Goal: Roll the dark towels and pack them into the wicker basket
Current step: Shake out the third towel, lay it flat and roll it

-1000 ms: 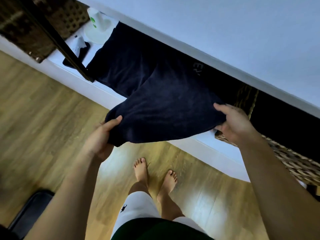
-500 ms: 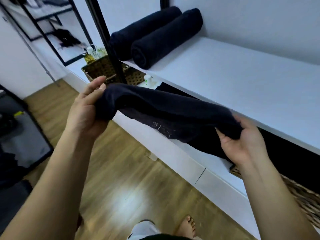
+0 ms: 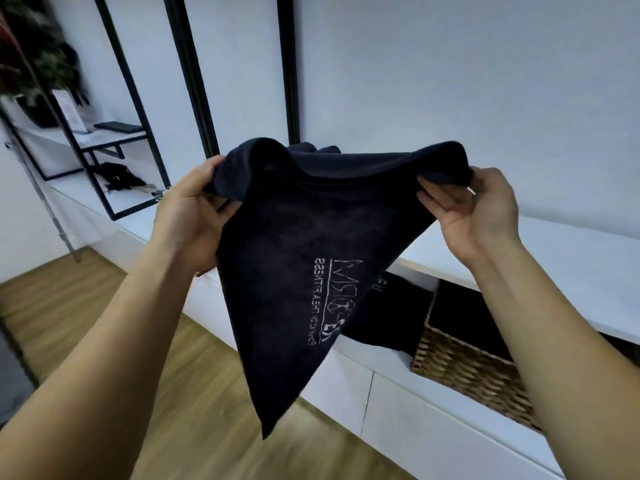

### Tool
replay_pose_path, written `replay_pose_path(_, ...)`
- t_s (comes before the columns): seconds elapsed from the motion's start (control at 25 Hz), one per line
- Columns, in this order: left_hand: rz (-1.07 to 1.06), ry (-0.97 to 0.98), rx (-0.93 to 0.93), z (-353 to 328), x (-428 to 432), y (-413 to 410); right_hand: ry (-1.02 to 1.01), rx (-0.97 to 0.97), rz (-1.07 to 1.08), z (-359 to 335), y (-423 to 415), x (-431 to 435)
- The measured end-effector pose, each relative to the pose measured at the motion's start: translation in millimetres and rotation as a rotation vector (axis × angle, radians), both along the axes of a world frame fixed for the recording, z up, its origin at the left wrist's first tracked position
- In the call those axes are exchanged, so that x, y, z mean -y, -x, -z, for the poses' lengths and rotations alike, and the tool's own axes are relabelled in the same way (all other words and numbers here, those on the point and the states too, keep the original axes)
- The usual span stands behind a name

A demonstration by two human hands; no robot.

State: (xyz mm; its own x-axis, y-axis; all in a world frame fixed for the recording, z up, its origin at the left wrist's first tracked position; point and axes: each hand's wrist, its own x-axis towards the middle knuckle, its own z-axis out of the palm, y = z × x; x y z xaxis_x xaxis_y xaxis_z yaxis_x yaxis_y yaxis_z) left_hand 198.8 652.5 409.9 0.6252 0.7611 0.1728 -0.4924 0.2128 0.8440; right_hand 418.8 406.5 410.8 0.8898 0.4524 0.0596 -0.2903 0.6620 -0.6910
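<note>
I hold a dark navy towel [image 3: 298, 258] with white mirrored lettering up in the air in front of me. My left hand [image 3: 194, 216] grips its upper left corner and my right hand [image 3: 474, 209] pinches its upper right corner. The cloth hangs down to a point between my arms. Below and to the right, the wicker basket [image 3: 464, 368] sits on the lower white shelf, its inside dark. Another dark towel [image 3: 391, 317] lies on that shelf just left of the basket, partly hidden by the held towel.
A white upper shelf [image 3: 571, 251] runs along the wall behind my right hand. Black metal frame posts [image 3: 194, 81] stand at the left, with small dark items [image 3: 119, 178] on a low shelf there. Wooden floor [image 3: 62, 306] lies at the lower left.
Both hands have lifted the towel from the lower shelf up to chest height and spread it so it hangs open. My view has tilted up from the floor toward the wall.
</note>
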Motion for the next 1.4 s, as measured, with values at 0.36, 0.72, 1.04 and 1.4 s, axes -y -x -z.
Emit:
replay_pose_path(0.36,0.287,-0.064,0.224,-28,79,-50,0.229,0.383,0.332,-35,-15,105)
replay_pose_path(0.72,0.307,-0.182,-0.313,9,86,-254,1.015,0.596,0.352,25,-195,101)
replay_pose_path(1.04,0.218,-1.024,-1.062,143,62,-349,1.660,1.232,-0.098,149,-313,41)
replay_pose_path(1.4,0.292,-1.465,-1.218,144,77,-380,1.449,1.642,-0.416,145,-401,-107)
